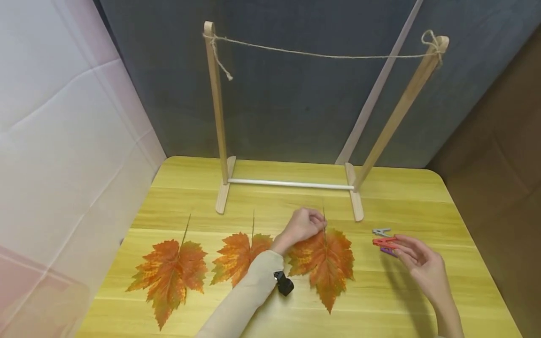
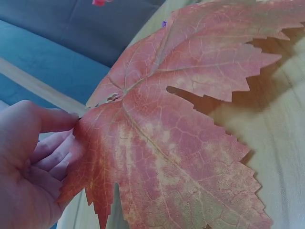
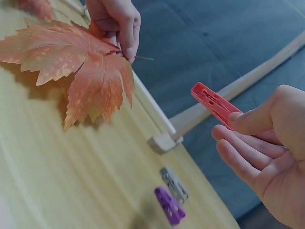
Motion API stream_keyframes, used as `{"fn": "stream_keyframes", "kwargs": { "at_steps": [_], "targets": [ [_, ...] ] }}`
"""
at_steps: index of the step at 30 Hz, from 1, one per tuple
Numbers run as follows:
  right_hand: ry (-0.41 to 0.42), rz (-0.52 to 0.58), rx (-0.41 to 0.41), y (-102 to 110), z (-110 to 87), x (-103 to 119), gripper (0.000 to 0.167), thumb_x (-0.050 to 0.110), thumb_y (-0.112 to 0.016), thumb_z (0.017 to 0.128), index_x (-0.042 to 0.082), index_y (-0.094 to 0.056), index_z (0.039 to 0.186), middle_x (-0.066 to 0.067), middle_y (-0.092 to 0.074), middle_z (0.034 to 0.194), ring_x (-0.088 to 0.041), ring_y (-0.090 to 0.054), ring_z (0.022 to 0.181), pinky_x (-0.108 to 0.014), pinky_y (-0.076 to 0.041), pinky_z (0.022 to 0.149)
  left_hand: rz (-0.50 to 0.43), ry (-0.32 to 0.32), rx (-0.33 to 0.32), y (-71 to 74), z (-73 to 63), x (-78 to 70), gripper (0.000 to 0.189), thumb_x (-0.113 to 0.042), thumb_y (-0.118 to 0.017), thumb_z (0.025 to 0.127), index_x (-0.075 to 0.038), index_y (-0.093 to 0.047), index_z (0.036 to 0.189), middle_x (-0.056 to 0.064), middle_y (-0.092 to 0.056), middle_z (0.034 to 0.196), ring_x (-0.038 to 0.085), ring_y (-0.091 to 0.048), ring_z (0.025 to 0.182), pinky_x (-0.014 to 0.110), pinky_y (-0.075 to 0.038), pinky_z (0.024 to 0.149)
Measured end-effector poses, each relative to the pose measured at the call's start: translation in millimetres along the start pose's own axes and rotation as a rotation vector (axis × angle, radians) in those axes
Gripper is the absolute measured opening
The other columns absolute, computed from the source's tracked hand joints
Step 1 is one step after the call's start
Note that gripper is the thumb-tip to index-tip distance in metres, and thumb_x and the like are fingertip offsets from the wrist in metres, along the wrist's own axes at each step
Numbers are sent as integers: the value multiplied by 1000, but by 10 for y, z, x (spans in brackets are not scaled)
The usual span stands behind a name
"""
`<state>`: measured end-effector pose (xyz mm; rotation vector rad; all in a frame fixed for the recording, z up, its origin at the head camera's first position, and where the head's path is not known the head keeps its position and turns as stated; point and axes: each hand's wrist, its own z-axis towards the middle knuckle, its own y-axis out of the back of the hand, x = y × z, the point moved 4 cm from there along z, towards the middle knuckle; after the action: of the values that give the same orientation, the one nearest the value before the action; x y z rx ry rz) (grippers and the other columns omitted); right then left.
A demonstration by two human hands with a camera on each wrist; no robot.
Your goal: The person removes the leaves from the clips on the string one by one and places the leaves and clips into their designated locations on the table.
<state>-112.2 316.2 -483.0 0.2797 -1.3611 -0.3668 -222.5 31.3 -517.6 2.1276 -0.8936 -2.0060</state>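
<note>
My left hand (image 1: 305,225) pinches the stem of an orange-red maple leaf (image 1: 327,263) near its base, and the leaf is lifted off the table in the right wrist view. My right hand (image 1: 424,263) holds a red clothespin (image 3: 214,102) between thumb and fingers, above the table. Below it on the table lie a grey clothespin (image 3: 174,183) and a purple clothespin (image 3: 169,206). Two more leaves lie to the left: one leaf (image 1: 175,272) at the far left, and a middle leaf (image 1: 236,253) partly hidden by my left forearm.
A wooden stand (image 1: 217,112) with two posts rises at the back of the table (image 1: 422,206). Twine (image 1: 313,55) is tied between the post tops and sags slightly. A white rod (image 1: 291,184) joins the feet. Cloth walls (image 1: 72,141) enclose the sides.
</note>
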Motion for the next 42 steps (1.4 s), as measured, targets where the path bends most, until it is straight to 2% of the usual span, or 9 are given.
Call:
{"fn": "stream_keyframes", "kwargs": {
  "at_steps": [12, 19, 22, 27, 34, 36, 38, 40, 42],
  "targets": [
    [-90, -49, 35, -8, -248, -289, 42, -14, -67, 87, -14, -58, 128, 22, -70, 107, 8, -68, 93, -10, -53, 82, 72, 23, 9, -106, 75, 72, 11, -18, -74, 93, -8, -77, 96, 1, -76, 83, 6, -68, 74, 20, -54, 69],
    [-138, -82, 28, 43, -337, -457, 40, -11, -67, 89, -13, -59, 128, 9, -76, 105, 9, -68, 91, -10, -54, 81, 67, 57, 22, -142, 86, 96, 10, -16, -73, 93, -7, -76, 97, 2, -75, 84, 8, -67, 75, 21, -54, 69],
    [-154, -112, 9, 68, -367, -525, 40, -12, -68, 87, -12, -60, 127, -3, -76, 108, 10, -67, 93, -9, -53, 81, 76, 60, 18, -157, 86, 101, 10, -16, -73, 93, -7, -76, 97, 2, -75, 85, 8, -67, 75, 21, -54, 69],
    [-136, -248, -27, 106, -403, -596, 36, -7, -70, 89, -5, -65, 125, -26, -72, 114, 16, -61, 94, -3, -49, 79, 102, 50, 26, -199, 100, 117, 15, -18, -69, 96, -6, -75, 103, 3, -73, 89, 10, -65, 78, 23, -54, 69],
    [-135, -428, -57, 122, -416, -645, 34, 0, -76, 87, 2, -70, 120, -24, -73, 114, 20, -52, 92, 2, -43, 76, 145, 10, 34, -230, 108, 132, 18, -16, -64, 99, -4, -73, 109, 5, -72, 94, 11, -65, 82, 24, -54, 72],
    [-155, -467, -55, 127, -418, -659, 34, 3, -77, 86, 4, -71, 120, -23, -73, 114, 16, -55, 91, -8, -50, 79, 172, 2, 32, -229, 102, 129, 18, -15, -62, 100, -4, -73, 109, 5, -72, 93, 11, -65, 81, 24, -54, 71],
    [-170, -495, -51, 130, -417, -666, 34, 6, -78, 86, 5, -72, 120, -21, -74, 113, 10, -59, 90, -26, -56, 84, 204, -12, 31, -222, 92, 118, 19, -15, -61, 100, -4, -72, 111, 6, -72, 94, 12, -65, 82, 24, -54, 71],
    [-183, -508, -49, 133, -417, -667, 35, 7, -79, 86, 6, -72, 120, -21, -74, 114, 7, -60, 90, -45, -56, 87, 233, -27, 28, -204, 77, 100, 20, -14, -60, 101, -3, -72, 112, 7, -72, 96, 14, -67, 84, 24, -55, 72],
    [-190, -512, -50, 134, -415, -663, 36, 7, -79, 85, 6, -72, 120, -20, -74, 115, 6, -61, 91, -47, -55, 87, 255, -42, 26, -175, 56, 76, 21, -14, -59, 101, -3, -71, 115, 7, -73, 100, 16, -68, 89, 25, -55, 75]
  ]
}}
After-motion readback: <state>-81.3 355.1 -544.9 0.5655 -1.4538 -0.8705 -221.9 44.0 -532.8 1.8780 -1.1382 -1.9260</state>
